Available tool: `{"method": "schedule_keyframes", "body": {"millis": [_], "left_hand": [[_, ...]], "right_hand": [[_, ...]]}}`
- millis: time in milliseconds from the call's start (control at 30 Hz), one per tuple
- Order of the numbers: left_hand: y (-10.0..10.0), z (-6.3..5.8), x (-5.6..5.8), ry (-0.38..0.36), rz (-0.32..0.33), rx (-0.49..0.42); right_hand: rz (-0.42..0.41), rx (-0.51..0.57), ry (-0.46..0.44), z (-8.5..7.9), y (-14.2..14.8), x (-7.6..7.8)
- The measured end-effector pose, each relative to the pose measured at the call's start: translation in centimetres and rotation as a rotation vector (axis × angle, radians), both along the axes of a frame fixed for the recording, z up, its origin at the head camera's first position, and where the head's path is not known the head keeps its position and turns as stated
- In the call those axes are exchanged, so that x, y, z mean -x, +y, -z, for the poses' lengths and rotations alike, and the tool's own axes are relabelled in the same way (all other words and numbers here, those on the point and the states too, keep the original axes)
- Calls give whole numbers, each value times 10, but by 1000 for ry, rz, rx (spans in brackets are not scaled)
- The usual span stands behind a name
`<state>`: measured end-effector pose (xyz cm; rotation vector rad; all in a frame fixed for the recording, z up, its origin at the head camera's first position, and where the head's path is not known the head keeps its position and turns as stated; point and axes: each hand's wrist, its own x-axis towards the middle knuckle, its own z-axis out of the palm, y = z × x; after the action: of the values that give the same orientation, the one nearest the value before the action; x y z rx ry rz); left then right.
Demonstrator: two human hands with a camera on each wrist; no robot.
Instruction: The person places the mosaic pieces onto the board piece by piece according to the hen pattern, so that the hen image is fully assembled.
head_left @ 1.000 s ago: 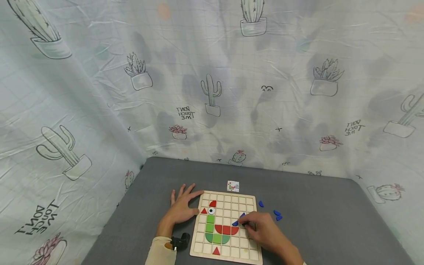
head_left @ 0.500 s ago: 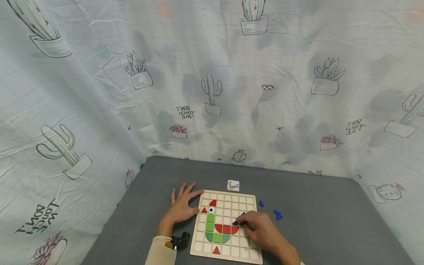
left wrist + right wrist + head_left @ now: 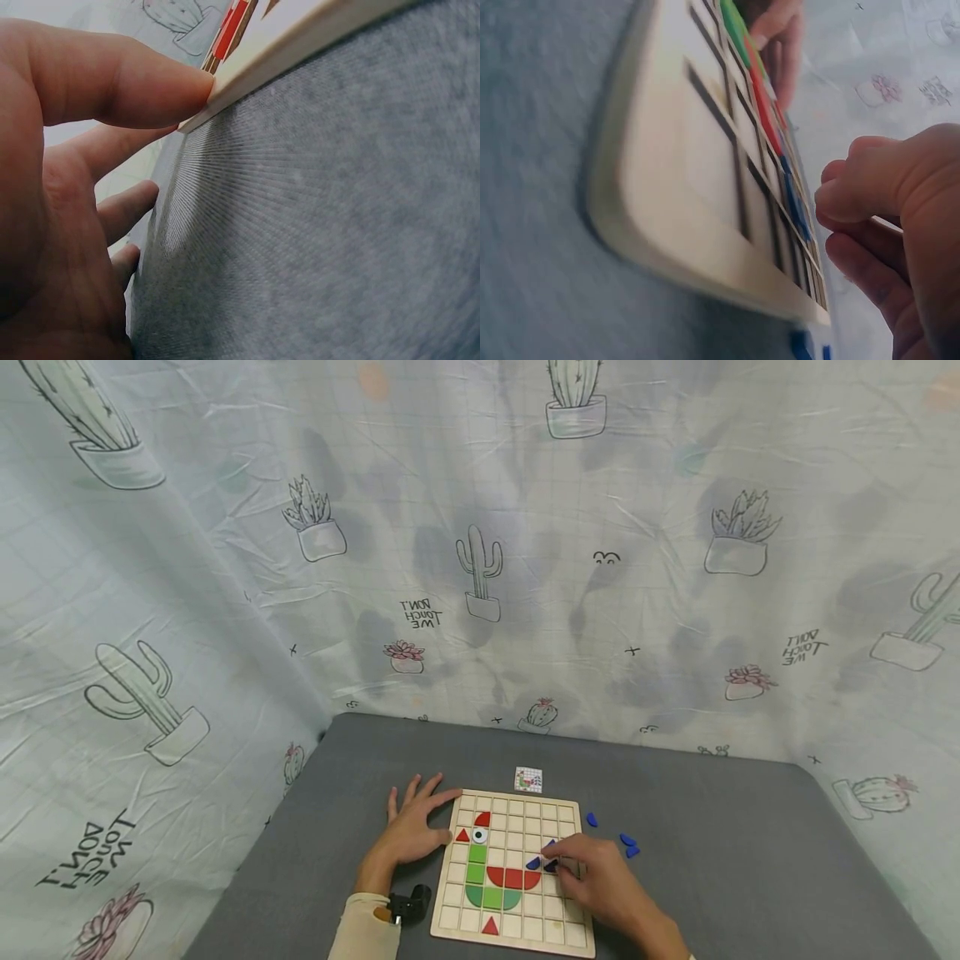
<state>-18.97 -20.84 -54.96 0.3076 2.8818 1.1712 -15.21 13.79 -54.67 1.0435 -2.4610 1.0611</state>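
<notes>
A square wooden grid board (image 3: 534, 836) lies on the grey table with coloured pieces in its cells. My left hand (image 3: 409, 832) steadies its left side, thumb on the edge and index finger at the far corner, the others spread. Over the board's right half is my right hand (image 3: 604, 878), fingers bent and apart, with nothing seen between thumb and index finger. A blue petal-shaped piece (image 3: 533, 863) sits just left of its fingertips. Another dark blue piece (image 3: 551, 866) shows in the shadow beneath them, and the index finger partly covers a third.
Several loose blue pieces (image 3: 627, 841) lie right of the board. A small printed pattern card (image 3: 528, 780) is beyond its far edge. On the board, red, green and eye-marked pieces (image 3: 479, 835) form a figure. A cactus-print curtain (image 3: 480, 677) hangs behind the table.
My right fingertips have drawn back slightly to the right and up from the blue piece, which now shows more fully. My left hand stays at the board's edge.
</notes>
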Motion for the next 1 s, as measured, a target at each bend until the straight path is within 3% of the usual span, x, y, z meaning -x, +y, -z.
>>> {"method": "schedule_keyframes", "body": {"millis": [300, 533, 867, 1000], "left_hand": [[1, 0, 1, 3, -4, 1], [0, 0, 1, 3, 0, -4], [-1, 1, 0, 2, -5, 2], [-1, 1, 0, 1, -2, 0]], "right_hand": [[136, -50, 12, -2, 28, -2], [168, -71, -37, 6, 48, -12], [239, -72, -191, 11, 53, -32], [237, -67, -154, 12, 57, -38]]}}
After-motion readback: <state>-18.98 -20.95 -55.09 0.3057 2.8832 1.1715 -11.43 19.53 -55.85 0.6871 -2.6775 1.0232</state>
